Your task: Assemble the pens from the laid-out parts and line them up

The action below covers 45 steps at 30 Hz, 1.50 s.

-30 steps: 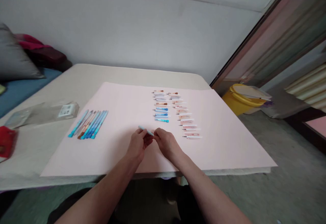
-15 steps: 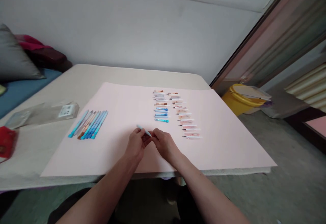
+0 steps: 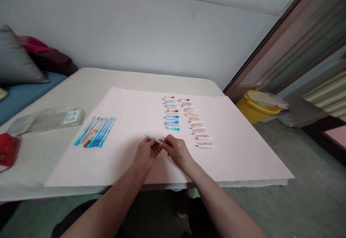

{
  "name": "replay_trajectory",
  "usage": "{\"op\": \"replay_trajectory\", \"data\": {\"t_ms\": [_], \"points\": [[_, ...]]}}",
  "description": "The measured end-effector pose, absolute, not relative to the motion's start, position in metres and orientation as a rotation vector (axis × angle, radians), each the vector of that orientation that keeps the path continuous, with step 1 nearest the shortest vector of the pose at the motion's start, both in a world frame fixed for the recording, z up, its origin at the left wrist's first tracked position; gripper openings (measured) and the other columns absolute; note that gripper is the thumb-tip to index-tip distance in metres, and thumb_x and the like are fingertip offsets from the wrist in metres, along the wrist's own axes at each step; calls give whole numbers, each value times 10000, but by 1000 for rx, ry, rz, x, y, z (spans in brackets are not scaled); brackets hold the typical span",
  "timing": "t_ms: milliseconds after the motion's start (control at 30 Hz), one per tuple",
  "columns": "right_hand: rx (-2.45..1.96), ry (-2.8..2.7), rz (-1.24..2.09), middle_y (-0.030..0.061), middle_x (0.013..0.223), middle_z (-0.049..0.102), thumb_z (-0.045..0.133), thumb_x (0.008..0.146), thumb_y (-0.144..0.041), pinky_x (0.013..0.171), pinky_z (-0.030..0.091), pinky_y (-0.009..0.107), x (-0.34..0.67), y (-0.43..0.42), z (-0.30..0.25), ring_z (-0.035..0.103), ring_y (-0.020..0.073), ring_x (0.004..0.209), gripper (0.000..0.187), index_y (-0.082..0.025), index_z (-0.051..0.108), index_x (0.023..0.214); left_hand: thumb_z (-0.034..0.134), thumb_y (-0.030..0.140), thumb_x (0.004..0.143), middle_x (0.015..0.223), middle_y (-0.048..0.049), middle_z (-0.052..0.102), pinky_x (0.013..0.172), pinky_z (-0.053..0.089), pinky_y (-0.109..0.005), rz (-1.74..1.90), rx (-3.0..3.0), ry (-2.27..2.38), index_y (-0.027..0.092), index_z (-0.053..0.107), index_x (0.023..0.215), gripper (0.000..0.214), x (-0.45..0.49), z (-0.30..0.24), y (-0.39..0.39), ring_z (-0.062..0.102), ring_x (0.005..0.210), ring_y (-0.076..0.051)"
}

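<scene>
A light blue pen barrel (image 3: 151, 138) is pinched between the thumb and fingers of my left hand (image 3: 146, 150), over the pink sheet (image 3: 127, 169). My right hand (image 3: 176, 148) is closed at the barrel's near right end, with thumb and fingertips pressed together there. Whether a small part sits in that pinch is hidden. Beyond my hands lie a column of pen parts and refills (image 3: 172, 117) and, to its right, a second column of pinkish parts with white refills (image 3: 201, 135). A bundle of blue and brown pens (image 3: 94, 132) rests at the left.
Clear plastic packaging (image 3: 48, 120) and a red object (image 3: 8, 150) lie on the cream table cover (image 3: 29, 173) at the left. A wall (image 3: 151, 36) rises behind the table. On the floor at the right stands a yellow bin (image 3: 251, 106).
The barrel now lies a little flatter, and my right hand has shifted slightly up and to the right. The pens and refills on the sheet have stayed in place.
</scene>
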State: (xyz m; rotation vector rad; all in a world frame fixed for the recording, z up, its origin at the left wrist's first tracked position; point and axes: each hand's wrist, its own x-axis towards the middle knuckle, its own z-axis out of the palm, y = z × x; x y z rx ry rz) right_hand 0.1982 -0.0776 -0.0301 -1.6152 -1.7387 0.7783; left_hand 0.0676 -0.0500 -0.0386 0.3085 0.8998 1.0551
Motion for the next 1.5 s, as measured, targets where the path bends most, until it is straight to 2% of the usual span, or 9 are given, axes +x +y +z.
{"op": "replay_trajectory", "data": {"t_ms": [133,233,367,467,567,667,833,1167,1500], "points": [[-1792,-1830,437,26,795,638,402,921,-379,650,390,233,207,-71,-29,575,149,728,241,-203,546,843,473,57,830,756,-122,653,646,557,-271,1076,259,940,124,521,737,125,65,-40,-44,651,684,-157],[-1961,-1943,150,88,996,622,396,910,-253,782,377,286,219,-62,-37,530,209,956,190,-171,540,1005,468,71,839,763,-128,653,627,558,-262,1092,244,961,126,522,747,120,62,-39,-40,650,694,-158],[-2044,-2089,40,130,1197,544,395,861,-112,905,313,330,233,-50,-55,398,244,1166,318,-131,478,1166,472,68,836,761,-124,652,636,561,-269,1105,243,957,129,519,742,121,60,-36,-40,650,705,-161],[-2105,-2079,20,117,1125,578,380,861,-92,889,307,336,238,-45,-61,442,232,1108,342,-142,467,1189,471,63,834,758,-132,649,630,561,-266,1108,229,968,122,518,742,119,60,-36,-40,654,713,-170],[-2142,-2067,-37,95,992,604,427,874,-176,840,323,344,238,-44,-58,493,237,1003,270,-167,498,1135,464,52,834,752,-131,647,621,562,-263,1116,204,969,119,512,740,125,60,-35,-38,655,699,-168],[-2240,-2055,8,110,991,582,432,886,-235,746,350,336,237,-44,-56,515,257,959,215,-171,537,1063,456,48,835,754,-129,644,607,565,-262,1125,184,978,121,506,739,131,60,-34,-36,653,691,-165],[-2252,-2062,187,81,957,571,410,886,-171,574,328,261,237,-43,-62,561,170,711,205,-183,566,1018,453,43,834,755,-114,636,587,566,-253,1153,133,1020,126,510,757,127,56,-31,-32,648,695,-159],[-1721,-2121,279,38,878,525,449,893,-153,633,360,222,229,-62,-38,521,140,756,106,-183,550,886,448,30,827,783,-125,618,598,565,-253,1266,37,1062,103,506,808,95,35,-31,-11,633,684,-146],[-1699,-2116,277,32,892,508,462,897,-170,633,369,219,223,-69,-34,521,136,744,88,-195,546,903,464,37,813,763,-130,624,594,552,-239,1269,148,1084,100,516,780,89,38,-34,-14,630,649,-139]]}}
